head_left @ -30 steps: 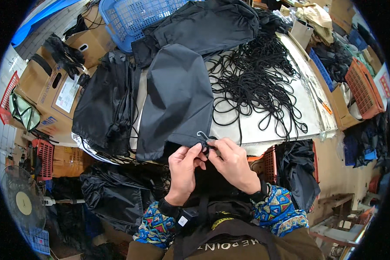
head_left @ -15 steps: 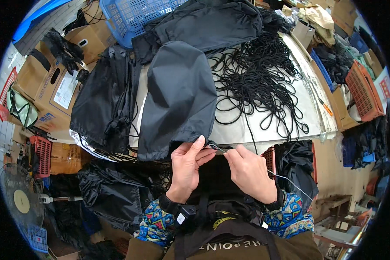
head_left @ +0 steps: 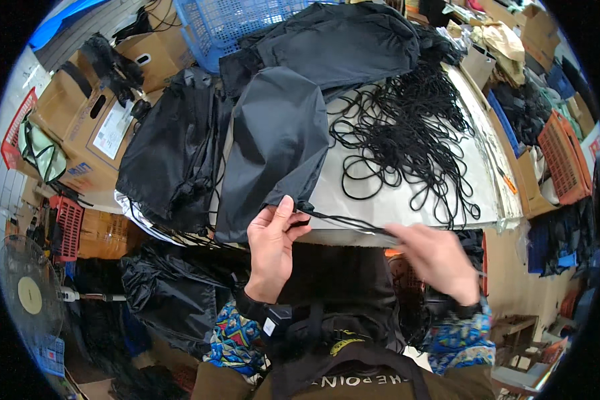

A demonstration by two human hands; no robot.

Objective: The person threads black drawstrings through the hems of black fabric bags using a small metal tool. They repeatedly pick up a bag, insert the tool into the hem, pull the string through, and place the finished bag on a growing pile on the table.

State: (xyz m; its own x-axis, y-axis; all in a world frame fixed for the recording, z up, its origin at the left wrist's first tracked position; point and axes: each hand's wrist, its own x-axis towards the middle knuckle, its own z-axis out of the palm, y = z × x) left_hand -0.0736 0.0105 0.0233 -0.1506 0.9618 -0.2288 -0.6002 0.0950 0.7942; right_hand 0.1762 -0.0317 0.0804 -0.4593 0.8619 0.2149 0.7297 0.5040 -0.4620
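A black fabric bag (head_left: 273, 133) lies on the table, its opening corner toward me. My left hand (head_left: 272, 243) pinches that corner between thumb and fingers. Out of the corner runs a doubled black cord (head_left: 347, 219), stretched to the right. At its far end is my right hand (head_left: 440, 260), smeared by motion, its fingers closed around a thin metal wire that is mostly hidden. Right of the bag, a large tangle of loose black cord (head_left: 407, 133) spreads over the pale tabletop (head_left: 353, 207).
More black bags (head_left: 173, 147) are heaped left of the bag, and another pile (head_left: 340, 47) lies behind it. A blue plastic basket (head_left: 213, 33) stands at the back. Cardboard boxes (head_left: 80, 133) and a fan (head_left: 30, 293) are on the left; an orange crate (head_left: 565, 157) is on the right.
My right hand has swung right, away from the left, and a length of doubled black cord now shows between them. The left hand keeps its pinch on the bag's corner.
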